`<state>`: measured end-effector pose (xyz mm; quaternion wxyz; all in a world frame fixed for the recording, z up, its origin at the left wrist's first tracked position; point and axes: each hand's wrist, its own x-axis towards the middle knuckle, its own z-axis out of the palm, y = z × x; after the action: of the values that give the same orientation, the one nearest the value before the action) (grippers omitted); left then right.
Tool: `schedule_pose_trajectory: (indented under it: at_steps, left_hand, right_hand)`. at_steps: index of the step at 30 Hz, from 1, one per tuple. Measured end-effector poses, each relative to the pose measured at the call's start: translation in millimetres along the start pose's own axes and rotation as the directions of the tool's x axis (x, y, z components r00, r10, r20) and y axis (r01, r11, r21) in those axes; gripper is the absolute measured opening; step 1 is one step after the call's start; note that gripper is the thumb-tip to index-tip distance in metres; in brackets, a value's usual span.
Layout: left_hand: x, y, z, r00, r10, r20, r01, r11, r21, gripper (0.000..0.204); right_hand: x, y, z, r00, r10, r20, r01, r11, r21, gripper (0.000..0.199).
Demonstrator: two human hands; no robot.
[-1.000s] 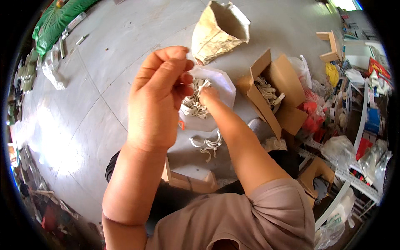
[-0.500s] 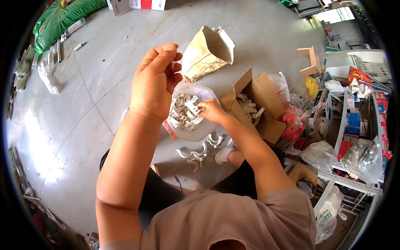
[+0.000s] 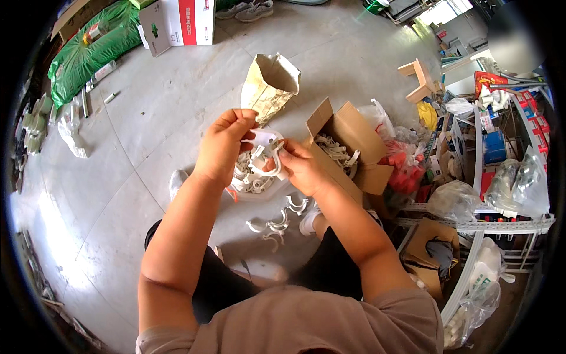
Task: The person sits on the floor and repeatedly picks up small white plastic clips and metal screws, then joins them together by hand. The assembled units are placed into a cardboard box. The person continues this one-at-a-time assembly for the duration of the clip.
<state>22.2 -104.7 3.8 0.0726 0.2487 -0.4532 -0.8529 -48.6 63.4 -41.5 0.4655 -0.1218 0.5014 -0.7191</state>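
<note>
In front of me my right hand (image 3: 303, 168) grips a white plastic pipe clip (image 3: 272, 172), curved like an open ring, between thumb and fingers. Close beside it, my left hand (image 3: 223, 144) is closed in a pinch; whatever its fingertips hold is too small to make out. Below both hands, a whitish plastic tub (image 3: 268, 194) contains a heap of similar white clips (image 3: 250, 183), partly covered by my hands. Several loose clips (image 3: 277, 224) lie on the floor nearer to me.
An open cardboard box (image 3: 374, 144) with more white clips (image 3: 336, 150) stands right of the tub. Beyond is an upright, open paper sack (image 3: 259, 97). Shelving (image 3: 471, 225) with bags and boxes lines the right. A green sack (image 3: 88, 59) lies far left.
My right hand has risen out of the tub with a clip and come closer to my left hand. The left hand has come down, still pinched. The view has shifted slightly.
</note>
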Motion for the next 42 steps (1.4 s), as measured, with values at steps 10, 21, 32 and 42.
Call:
schedule_pose_trajectory:
  at_steps: [10,21,32,42]
  left_hand:
    - [-10.6,-25.3,13.6,0.987,0.021,0.16,-0.051,0.981,0.186,0.018]
    - [13.1,-26.7,39.4,0.993,0.022,0.113,-0.034,0.994,0.101,0.012]
    - [26.3,-17.3,40.0,0.963,-0.112,0.246,0.116,0.993,0.0,0.011]
    - [17.7,-12.1,56.7,0.938,0.022,0.347,0.009,0.996,-0.088,0.006]
  right_hand:
    - [-16.9,-25.9,-0.1,0.992,-0.115,-0.043,0.12,0.979,0.164,0.016]
    - [-5.4,-38.4,-11.4,0.969,-0.182,-0.166,0.176,0.983,-0.054,0.015]
    - [-8.4,-47.5,-10.4,0.958,-0.267,-0.103,0.249,0.955,-0.161,0.014]
    - [-12.8,-53.2,-8.1,0.979,-0.184,-0.082,0.195,0.968,0.159,0.017]
